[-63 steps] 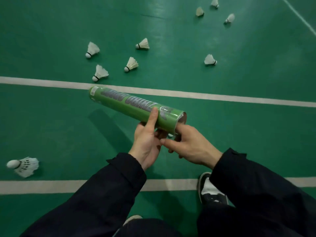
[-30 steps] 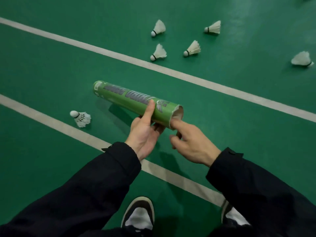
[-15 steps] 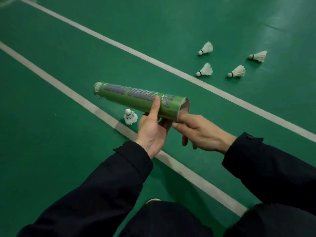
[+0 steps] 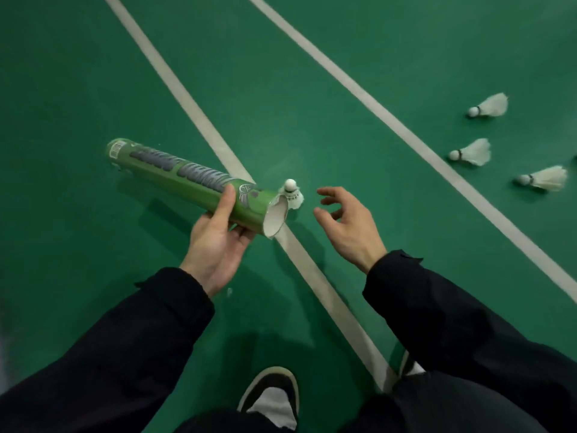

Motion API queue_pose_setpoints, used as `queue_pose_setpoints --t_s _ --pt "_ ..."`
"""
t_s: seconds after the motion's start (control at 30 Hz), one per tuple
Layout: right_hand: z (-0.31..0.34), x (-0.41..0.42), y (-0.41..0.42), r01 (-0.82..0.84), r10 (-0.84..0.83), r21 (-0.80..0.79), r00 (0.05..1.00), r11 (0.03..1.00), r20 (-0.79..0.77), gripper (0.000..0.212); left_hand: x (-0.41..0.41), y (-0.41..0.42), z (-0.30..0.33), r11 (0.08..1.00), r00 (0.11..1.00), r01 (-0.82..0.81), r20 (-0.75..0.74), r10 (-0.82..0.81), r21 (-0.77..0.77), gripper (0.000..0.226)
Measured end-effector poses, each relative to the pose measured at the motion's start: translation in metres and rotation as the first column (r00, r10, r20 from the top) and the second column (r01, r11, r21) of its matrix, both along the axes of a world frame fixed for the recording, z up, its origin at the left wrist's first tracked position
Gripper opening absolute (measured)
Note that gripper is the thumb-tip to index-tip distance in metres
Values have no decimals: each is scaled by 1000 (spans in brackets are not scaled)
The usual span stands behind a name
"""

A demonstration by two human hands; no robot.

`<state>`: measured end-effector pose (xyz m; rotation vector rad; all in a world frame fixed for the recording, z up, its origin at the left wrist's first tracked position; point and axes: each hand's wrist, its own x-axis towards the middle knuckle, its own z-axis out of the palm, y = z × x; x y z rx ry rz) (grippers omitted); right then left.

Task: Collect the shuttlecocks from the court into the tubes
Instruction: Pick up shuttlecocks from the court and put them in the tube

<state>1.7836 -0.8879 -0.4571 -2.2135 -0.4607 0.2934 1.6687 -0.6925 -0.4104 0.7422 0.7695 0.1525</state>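
Item, green tube: one cardboard cylinder with grey lettering along its side, held roughly level above the court floor, its open end turned toward the camera and to the right, its far end pointing up-left. Left hand: palm up beneath the tube near the open end, thumb laid across the top and fingers curled under, grasping it. Right hand: held apart to the right of the tube's mouth, fingers loosely bent and spread, holding nothing, touching nothing. Item, nearest shuttlecock: white, standing on its feathers with the cork tip up, on the floor just beyond the tube's open rim, partly hidden by that rim, beside the near white line. Item, three further shuttlecocks on the floor at the right, beyond the far white line, each lying on its side with cork to the left: upper one, middle one, lower one. Both forearms are in dark sleeves. One dark shoe with a white top shows at the bottom centre, on the floor left of the near line.
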Motion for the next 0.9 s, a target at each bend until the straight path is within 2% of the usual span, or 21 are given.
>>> queue_pose_setpoints --t_s 0.1,0.2,0.3,0.37,0.4,0.47,0.53,0.57,0.63,0.73,0.8,0.9 --pt "-29 28 40 -160 171 -161 984 974 55 52 -13 13 -5 997 994 -71 -77 73 25 56" --pt "-53 50 64 -302 342 -310 936 902 84 61 -21 13 -11 994 984 -108 -138 112 30 53" --pt "-67 59 68 -349 427 -393 895 851 128 40 -24 10 -15 987 970 -156 -187 159 27 53" --pt "-66 56 58 -294 360 -382 926 876 114 23 -20 6 -16 983 962 -181 -203 183 26 51" --pt "-63 54 49 -241 270 -310 961 920 55 21 -17 3 -16 982 960 -189 -208 190 24 51" --pt "-49 46 28 -58 68 56 978 997 -197 28 -8 -4 -18 979 959 -201 -203 199 9 50" --pt "-22 31 7 105 79 457 927 883 -365 44 5 -12 -20 980 963 -201 -184 196 -8 51" --pt "-10 21 -1 101 128 553 924 827 -361 52 13 -18 -20 983 970 -180 -168 175 -16 51" --pt "5 3 -14 2 157 561 959 828 -235 62 30 -31 -18 994 988 -99 -123 93 -41 51" --pt "15 -7 -30 -112 97 345 993 932 61 68 55 -51 -9 996 999 17 -35 -21 -90 54" --pt "19 -4 -43 -44 -19 308 980 950 200 54 68 -62 -3 993 998 65 -4 -66 -94 56" --pt "26 6 -61 26 -183 425 925 905 333 28 81 -74 5 989 994 110 32 -108 -93 56"
